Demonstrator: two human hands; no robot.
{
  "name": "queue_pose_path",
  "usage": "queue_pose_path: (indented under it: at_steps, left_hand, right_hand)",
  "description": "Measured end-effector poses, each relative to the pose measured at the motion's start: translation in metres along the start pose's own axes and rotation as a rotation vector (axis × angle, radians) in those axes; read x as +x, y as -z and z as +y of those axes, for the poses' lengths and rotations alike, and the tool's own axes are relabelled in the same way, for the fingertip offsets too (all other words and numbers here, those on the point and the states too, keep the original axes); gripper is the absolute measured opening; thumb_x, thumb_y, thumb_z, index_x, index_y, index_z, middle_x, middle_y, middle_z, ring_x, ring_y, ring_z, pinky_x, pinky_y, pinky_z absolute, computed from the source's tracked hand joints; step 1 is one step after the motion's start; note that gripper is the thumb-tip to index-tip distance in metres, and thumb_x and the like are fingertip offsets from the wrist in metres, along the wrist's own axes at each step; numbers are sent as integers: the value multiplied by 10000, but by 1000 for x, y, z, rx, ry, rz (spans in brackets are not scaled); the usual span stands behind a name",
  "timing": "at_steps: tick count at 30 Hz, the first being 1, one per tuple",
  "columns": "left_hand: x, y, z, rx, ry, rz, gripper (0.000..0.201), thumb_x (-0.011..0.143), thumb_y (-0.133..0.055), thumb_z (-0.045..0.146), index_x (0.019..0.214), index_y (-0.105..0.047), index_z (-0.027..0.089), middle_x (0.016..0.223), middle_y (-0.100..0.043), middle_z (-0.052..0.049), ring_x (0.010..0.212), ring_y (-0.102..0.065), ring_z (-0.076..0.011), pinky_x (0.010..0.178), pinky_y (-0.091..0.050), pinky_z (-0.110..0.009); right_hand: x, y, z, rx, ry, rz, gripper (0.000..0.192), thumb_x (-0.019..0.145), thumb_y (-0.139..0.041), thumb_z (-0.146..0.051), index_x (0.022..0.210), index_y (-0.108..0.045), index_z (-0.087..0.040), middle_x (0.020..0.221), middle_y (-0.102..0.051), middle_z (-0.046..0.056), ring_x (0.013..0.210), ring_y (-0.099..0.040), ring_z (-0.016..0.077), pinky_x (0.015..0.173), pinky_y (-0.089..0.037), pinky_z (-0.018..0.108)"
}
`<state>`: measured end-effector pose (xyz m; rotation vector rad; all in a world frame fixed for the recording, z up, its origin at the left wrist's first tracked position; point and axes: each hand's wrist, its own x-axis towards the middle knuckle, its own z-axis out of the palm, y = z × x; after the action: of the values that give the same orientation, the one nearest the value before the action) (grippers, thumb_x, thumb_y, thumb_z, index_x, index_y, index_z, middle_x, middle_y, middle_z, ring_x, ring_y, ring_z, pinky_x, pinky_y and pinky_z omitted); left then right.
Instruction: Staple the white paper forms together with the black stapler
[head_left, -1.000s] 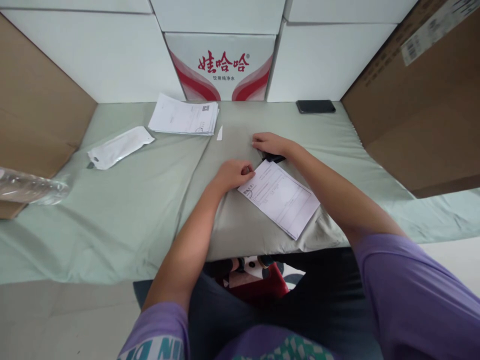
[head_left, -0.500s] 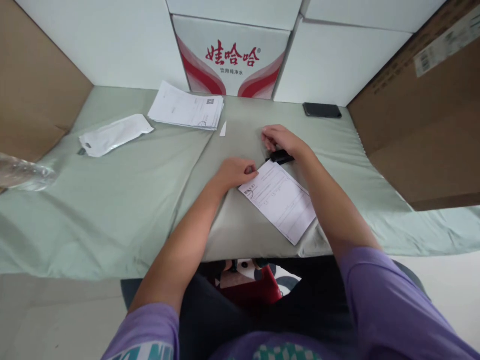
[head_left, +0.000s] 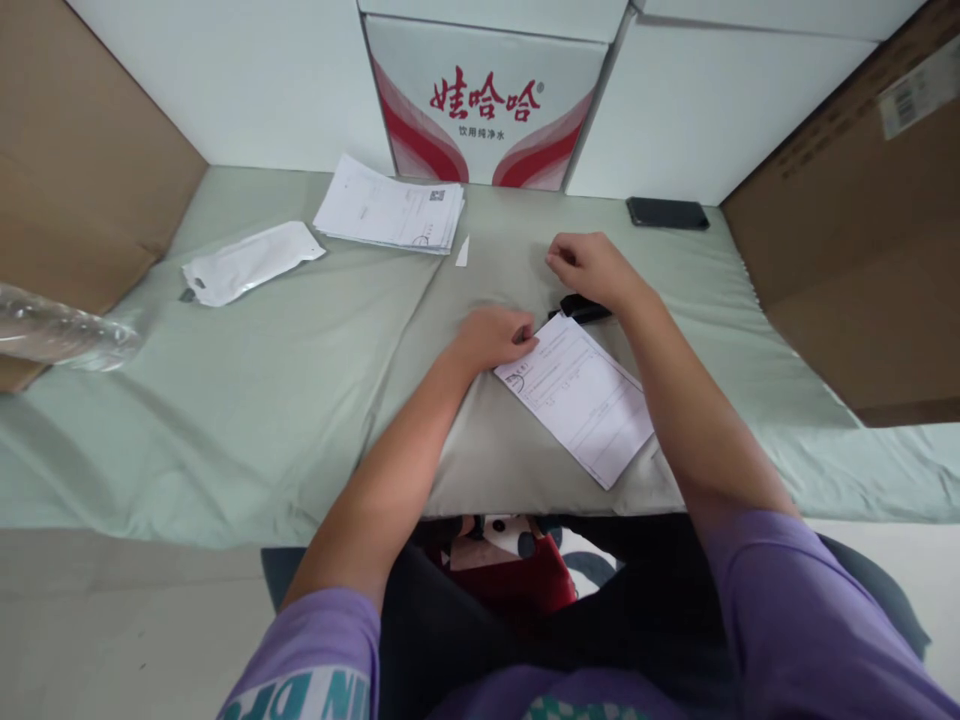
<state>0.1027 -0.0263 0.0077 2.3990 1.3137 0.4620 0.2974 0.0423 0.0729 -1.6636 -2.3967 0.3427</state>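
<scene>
Head view of a table covered with a pale green cloth (head_left: 247, 400). The left hand (head_left: 491, 338) lies curled on the cloth, its fingertips pinching the upper corner of a printed sheet (head_left: 581, 395) that lies flat and slanted near the table's front edge. The right hand (head_left: 592, 268) rests loosely curled just beyond the sheet; whether it grips anything cannot be told, since a small black object (head_left: 581, 308) (partly hidden under the wrist) lies against it, touching the sheet's far edge. Farther back, a stack of papers (head_left: 390, 212) sits close to a red-and-white carton (head_left: 487, 105), with a small white scrap (head_left: 463, 251) just in front of the stack. A white pouch (head_left: 251, 262) lies to the left of the stack, and a clear plastic bottle (head_left: 64, 335) lies on its side at the left margin. A dark phone (head_left: 667, 213) rests at the back right, near a brown cardboard panel (head_left: 862, 230).
</scene>
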Motion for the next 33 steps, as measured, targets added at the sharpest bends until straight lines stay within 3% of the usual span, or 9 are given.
queue_pose_path:
  at_steps: [3,8,18,24,33]
  left_hand:
    - [1,1,0,-10,-10,-11,209,888,-595,393,903,-712,219,787,-706,-37,799,-638,-224,731,-405,-341]
    - [2,-2,-1,-10,-2,3,208,889,-605,392,899,-719,219,821,-715,-45,824,-651,-236,742,-417,-347]
    - [2,0,-1,-70,32,3,172,870,-637,386,849,-712,232,783,-711,-21,808,-653,-226,726,-423,-349]
    - [9,-9,1,-92,58,27,188,877,-630,386,848,-709,217,795,-706,-41,843,-656,-242,750,-435,-358]
    - [10,-13,10,-43,64,61,305,922,-582,420,1106,-715,217,795,-707,-53,838,-655,-239,774,-443,-354]
  right_hand:
    - [14,-1,-2,-11,-76,12,395,993,-388,-454,1135,-676,-224,1063,-733,123,1025,-619,293,861,-462,380]
    - [26,-26,-6,-84,-166,72,390,999,-378,-379,1209,-640,-180,1128,-708,177,1060,-610,324,883,-460,423]
    - [15,-41,-15,-173,-146,41,405,1005,-364,-343,1277,-590,-147,1154,-675,217,1087,-587,362,895,-446,461]
    - [17,-48,-17,-208,-157,73,386,1014,-359,-289,1291,-568,-122,1162,-662,221,1120,-586,375,924,-424,480]
    - [18,-40,-16,-115,-97,18,397,1025,-331,-314,1324,-565,-195,1199,-686,155,1133,-583,333,949,-422,428]
